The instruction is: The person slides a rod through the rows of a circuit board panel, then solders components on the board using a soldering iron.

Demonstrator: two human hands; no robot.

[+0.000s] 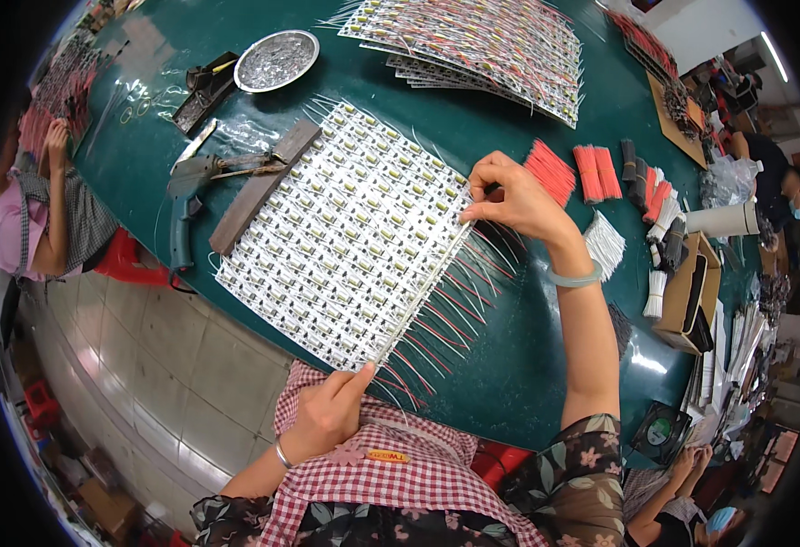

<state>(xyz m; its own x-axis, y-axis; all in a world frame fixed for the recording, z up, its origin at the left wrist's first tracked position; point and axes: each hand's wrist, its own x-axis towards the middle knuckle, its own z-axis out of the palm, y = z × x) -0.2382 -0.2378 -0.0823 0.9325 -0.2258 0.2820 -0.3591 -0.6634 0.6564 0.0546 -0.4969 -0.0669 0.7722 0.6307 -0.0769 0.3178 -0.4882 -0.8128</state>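
The likely light, stiff, fragile board (345, 237) is being held, as advisable, by its edge in the left hand (326, 417), the right hand (520, 198) being pinched closed, contents unclear.

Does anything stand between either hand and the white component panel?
Nothing visible does. The left hand touches the panel at its near corner; the right hand is at its right corner. The dark bar lies along the opposite edge, clear of both.
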